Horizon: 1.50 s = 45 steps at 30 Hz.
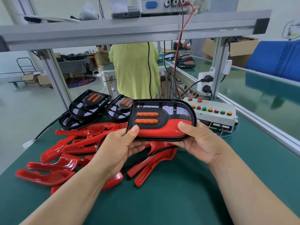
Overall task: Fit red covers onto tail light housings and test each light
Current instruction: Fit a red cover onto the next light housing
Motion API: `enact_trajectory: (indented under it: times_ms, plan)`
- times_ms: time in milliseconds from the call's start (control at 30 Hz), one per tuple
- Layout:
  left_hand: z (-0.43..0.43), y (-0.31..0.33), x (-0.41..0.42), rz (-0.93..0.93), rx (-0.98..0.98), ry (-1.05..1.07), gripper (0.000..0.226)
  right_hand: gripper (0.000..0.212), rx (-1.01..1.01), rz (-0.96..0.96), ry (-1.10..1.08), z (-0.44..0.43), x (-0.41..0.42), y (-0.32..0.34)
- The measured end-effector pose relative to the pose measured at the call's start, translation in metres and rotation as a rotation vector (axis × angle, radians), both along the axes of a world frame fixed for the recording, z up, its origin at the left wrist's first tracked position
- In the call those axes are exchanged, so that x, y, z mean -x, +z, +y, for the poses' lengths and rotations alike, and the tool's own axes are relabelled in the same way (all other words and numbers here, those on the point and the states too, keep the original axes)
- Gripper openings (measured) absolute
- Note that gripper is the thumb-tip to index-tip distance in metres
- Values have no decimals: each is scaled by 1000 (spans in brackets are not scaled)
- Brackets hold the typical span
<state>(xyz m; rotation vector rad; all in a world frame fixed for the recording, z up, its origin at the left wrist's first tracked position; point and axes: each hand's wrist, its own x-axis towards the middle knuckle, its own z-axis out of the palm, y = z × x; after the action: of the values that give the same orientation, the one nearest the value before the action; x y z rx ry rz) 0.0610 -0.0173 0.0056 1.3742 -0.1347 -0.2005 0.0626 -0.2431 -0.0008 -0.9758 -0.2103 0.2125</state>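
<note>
I hold a black tail light housing (164,109) above the green bench, its long side level. A red cover (162,129) sits in its lower half, below two orange lenses. My left hand (120,146) grips the housing's left end, thumb on the cover's edge. My right hand (199,140) grips the right end with the thumb pressed on the red cover. A black cable hangs from the housing under my hands. Several loose red covers (68,143) lie piled on the bench beneath. Bare housings (88,103) lean at the back left.
A white test box (215,116) with coloured buttons stands right of the housing, wired by red and black leads to a unit on the overhead shelf (129,28). A person in a green shirt (134,69) stands beyond the bench. A loose white connector (28,143) lies at the left edge.
</note>
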Motion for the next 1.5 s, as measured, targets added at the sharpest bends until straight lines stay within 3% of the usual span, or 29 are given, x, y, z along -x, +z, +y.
enact_trajectory:
  times_ms: [100,233,367,467,600,700,833,967,1067,1167,1267,1333,1433,1500]
  plan:
    - [2,-3,-2,-23,-35,-60,49,44,26,-31,11,-4,0,-1]
    - [6,-1,-3,-45,-55,-120,52,52,-5,-22,-7,-6,-1,0]
    - [7,1,-1,-59,-303,-107,56,31,-40,71,-154,-5,-4,1]
    - [12,10,-3,-121,-464,35,59,26,-75,131,-263,-10,-6,2]
    - [38,29,-8,-270,-644,276,28,23,-146,169,-331,-18,-9,-1]
    - [70,47,-5,-313,-906,46,3,20,-135,153,-323,-19,-11,-2]
    - [95,61,12,-159,-1311,-399,34,16,-115,123,-293,-16,-14,-3]
    - [85,58,23,-71,-1500,-470,42,24,-117,112,-305,-16,-14,-4]
    - [62,51,29,-133,-1738,-458,50,19,-123,113,-300,-15,-12,-5]
    - [44,40,33,-204,-1852,-482,50,23,-129,106,-274,-15,-13,-5]
    - [40,39,31,-264,-1845,-448,22,17,-113,115,-276,-15,-15,-7]
    - [49,42,26,-248,-1736,-481,13,22,-97,122,-281,-15,-16,-8]
    - [64,55,21,-167,-1215,-437,13,23,-92,138,-297,-13,-14,-6]
    - [68,59,16,-200,-927,-275,16,27,-80,145,-301,-11,-13,-4]
